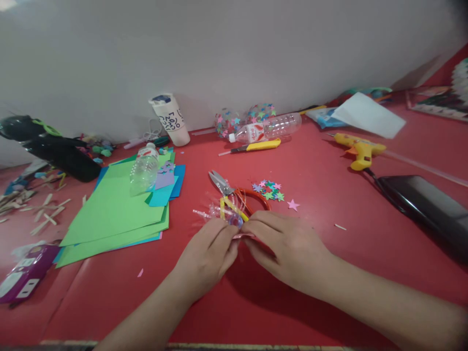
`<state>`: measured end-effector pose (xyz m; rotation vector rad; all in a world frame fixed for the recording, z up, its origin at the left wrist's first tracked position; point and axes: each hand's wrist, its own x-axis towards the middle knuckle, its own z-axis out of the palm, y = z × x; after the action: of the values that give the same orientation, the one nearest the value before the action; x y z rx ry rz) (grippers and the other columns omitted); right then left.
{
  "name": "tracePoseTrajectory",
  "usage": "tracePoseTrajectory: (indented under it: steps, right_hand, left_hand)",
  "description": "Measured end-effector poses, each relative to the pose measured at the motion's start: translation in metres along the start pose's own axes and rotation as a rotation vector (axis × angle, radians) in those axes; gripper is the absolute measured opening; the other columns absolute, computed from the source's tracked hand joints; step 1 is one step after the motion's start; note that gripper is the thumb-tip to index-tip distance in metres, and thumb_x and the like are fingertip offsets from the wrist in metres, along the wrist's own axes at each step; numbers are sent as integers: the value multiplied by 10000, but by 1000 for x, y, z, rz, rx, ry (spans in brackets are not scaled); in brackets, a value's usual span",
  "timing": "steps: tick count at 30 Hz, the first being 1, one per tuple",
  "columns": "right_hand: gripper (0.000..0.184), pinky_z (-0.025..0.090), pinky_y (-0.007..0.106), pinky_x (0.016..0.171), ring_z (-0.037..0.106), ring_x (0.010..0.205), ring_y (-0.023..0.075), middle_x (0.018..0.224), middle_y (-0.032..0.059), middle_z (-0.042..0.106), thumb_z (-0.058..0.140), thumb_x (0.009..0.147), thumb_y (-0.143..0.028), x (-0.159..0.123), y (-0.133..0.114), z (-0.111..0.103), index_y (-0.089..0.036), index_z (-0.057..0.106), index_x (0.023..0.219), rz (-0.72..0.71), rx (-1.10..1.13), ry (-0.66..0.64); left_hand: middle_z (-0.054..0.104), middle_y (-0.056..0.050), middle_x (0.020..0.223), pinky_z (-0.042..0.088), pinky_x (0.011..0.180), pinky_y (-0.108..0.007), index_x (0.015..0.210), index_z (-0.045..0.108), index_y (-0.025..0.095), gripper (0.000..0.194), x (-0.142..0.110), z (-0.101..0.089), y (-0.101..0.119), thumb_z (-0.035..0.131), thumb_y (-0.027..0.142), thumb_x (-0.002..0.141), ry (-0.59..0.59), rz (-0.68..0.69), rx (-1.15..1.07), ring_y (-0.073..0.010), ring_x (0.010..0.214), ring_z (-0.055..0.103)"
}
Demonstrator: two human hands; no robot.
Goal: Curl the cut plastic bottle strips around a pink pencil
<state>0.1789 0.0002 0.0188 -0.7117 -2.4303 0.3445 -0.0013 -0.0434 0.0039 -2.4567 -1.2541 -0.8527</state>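
Both my hands meet at the middle of the red table. My left hand and my right hand pinch a small clear plastic piece with yellow and pink bits on it, fingers closed on it from either side. Just behind it lie scissors with orange handles, blades pointing to the far left. A small heap of coloured paper stars sits beside the scissors, with one pink star apart from it.
Green and blue paper sheets lie at left with a clear bottle on them. Along the wall are a white glue bottle, a plastic bottle, a yellow cutter. A yellow glue gun and a black device sit right.
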Motion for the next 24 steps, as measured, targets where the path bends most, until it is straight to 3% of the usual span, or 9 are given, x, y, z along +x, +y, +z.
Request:
tracePoseTrajectory:
  steps: [6,15,24]
  right_hand:
    - [152,398,254,570,550,637,146,725,37,600,468,845,-148,3,0,-1,-147,611,793,95,53,-61]
    - [101,356,215,545,520,619,110,695,-14,588,540,782,-114,8,2,-4,-182,592,728,364,282,-166]
    - [146,338,193,476,489,521,91,574,-41,552,545,784,-116,11,1,-7,-177,584,657,455,433,-201]
  left_hand:
    - [635,-71,770,544,714,-297,964,535,106,142,3,-1,4,467,82,842,-9,52,44,-181,746,600]
    - [626,-82,786,534,686,-307,981,535,107,153,2,-1,5,481,99,839,-43,23,-5,-187,744,591]
    - [618,-61,767,520,669,-296,926,534,137,108,3,-4,5,473,100,845,-47,17,-25,-174,726,581]
